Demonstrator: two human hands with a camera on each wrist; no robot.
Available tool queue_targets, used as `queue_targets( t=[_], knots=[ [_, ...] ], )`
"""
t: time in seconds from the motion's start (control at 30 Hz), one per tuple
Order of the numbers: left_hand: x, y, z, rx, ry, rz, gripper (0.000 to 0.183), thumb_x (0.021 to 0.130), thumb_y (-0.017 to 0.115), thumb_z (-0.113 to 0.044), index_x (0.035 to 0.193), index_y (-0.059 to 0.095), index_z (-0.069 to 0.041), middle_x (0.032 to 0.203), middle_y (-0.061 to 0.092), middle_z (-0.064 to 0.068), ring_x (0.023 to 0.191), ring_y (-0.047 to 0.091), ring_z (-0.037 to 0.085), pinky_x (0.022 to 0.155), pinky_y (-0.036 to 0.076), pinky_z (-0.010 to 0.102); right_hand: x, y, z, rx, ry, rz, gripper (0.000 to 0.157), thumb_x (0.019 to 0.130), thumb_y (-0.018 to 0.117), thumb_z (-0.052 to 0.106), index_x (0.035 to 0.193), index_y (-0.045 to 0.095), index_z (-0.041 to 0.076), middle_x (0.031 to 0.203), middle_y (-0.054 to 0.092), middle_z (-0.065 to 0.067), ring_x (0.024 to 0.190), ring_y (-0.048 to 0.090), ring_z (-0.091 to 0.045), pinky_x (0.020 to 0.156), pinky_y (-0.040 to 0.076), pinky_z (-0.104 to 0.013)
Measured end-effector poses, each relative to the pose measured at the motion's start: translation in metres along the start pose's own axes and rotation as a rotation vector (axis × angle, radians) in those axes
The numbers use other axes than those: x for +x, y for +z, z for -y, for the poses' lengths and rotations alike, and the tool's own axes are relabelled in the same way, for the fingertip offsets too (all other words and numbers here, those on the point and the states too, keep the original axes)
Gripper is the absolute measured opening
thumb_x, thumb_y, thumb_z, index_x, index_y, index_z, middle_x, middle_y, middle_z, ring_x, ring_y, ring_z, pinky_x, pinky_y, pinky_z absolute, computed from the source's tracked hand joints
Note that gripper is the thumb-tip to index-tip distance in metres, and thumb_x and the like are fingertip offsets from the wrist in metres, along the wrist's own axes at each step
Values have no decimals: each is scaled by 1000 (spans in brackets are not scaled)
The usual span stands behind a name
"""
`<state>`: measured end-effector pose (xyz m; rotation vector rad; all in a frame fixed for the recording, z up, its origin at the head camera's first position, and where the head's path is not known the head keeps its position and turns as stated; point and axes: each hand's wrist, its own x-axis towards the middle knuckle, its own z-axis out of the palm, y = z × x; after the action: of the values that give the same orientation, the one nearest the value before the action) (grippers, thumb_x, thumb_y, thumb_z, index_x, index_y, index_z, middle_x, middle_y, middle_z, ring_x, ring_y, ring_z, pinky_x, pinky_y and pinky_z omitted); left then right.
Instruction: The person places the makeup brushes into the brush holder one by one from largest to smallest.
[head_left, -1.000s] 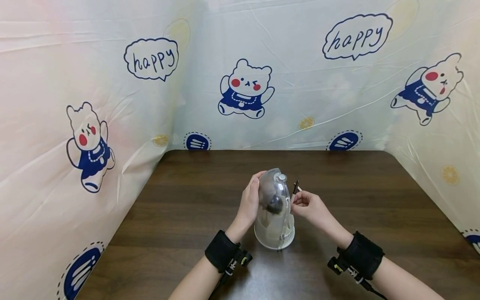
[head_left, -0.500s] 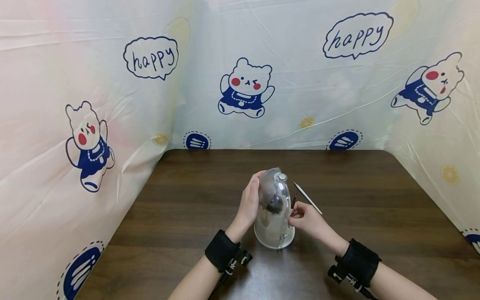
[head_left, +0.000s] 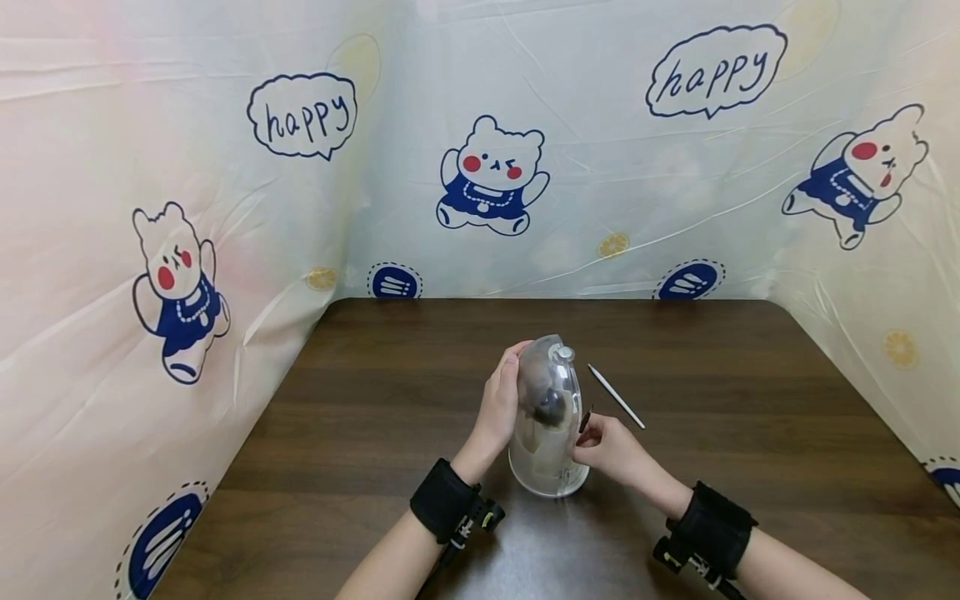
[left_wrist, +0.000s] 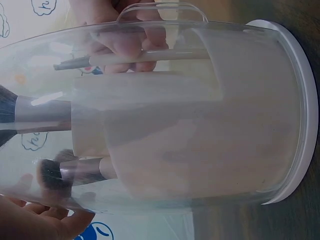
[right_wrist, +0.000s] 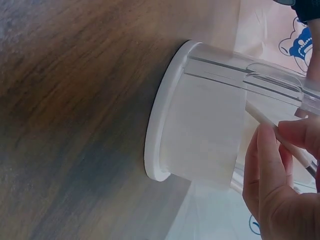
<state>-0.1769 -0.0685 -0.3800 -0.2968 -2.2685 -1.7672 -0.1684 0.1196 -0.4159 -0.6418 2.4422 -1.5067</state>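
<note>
A makeup brush holder (head_left: 546,467) with a clear dome and white base stands on the table. My left hand (head_left: 498,408) holds its dome from the left, fingers curled round the side. At the dome's open right side, my right hand (head_left: 613,447) pinches a thin makeup brush (right_wrist: 261,117) by its pale handle. The handle's lower end is inside the holder, behind the white inner cup (right_wrist: 210,120). Through the dome show a large dark-bristled brush (left_wrist: 42,114) and a smaller one (left_wrist: 82,170), standing in the holder.
A slim white pointed stick (head_left: 617,397) lies on the brown table (head_left: 405,367) behind my right hand. A printed curtain (head_left: 585,100) surrounds the table's back and sides. Black camera bands (head_left: 448,504) circle both wrists.
My right hand has moved down and slightly left with the makeup brush, lowering it at the holder's side. The white stick on the table is now uncovered. My left hand stays on the dome.
</note>
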Motion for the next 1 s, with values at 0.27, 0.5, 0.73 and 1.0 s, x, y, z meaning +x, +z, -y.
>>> queue_targets(
  t=[0.27,0.5,0.73,1.0],
  knots=[
    [0,0,-1,2,-10,-5,54,102,16,-37,135,50,-10,138,54,15,129,49,30,106,36,50,-2,-6,-1,-30,25,-13,17,75,69,8,82,63,-7,76,71,-14,66,58,-1,58,47,-20],
    [0,0,-1,-7,-17,-3,54,102,17,-37,136,49,-10,138,54,15,129,49,30,106,36,50,-3,-11,-13,3,17,-14,21,76,72,19,79,65,0,72,70,-3,64,59,-3,56,47,-21],
    [-1,1,-1,-11,-7,-7,55,102,16,-36,136,50,-10,138,54,15,129,49,31,106,36,49,-5,-13,-8,-12,118,3,23,78,72,13,85,65,-8,78,72,-15,66,60,-5,60,48,-22],
    [-1,1,-2,-6,-5,-17,54,101,18,-37,135,50,-8,137,54,15,129,49,30,107,36,48,-1,-14,-24,57,158,27,24,79,68,8,90,64,-13,76,71,-7,66,58,-2,62,49,-19]
  ],
)
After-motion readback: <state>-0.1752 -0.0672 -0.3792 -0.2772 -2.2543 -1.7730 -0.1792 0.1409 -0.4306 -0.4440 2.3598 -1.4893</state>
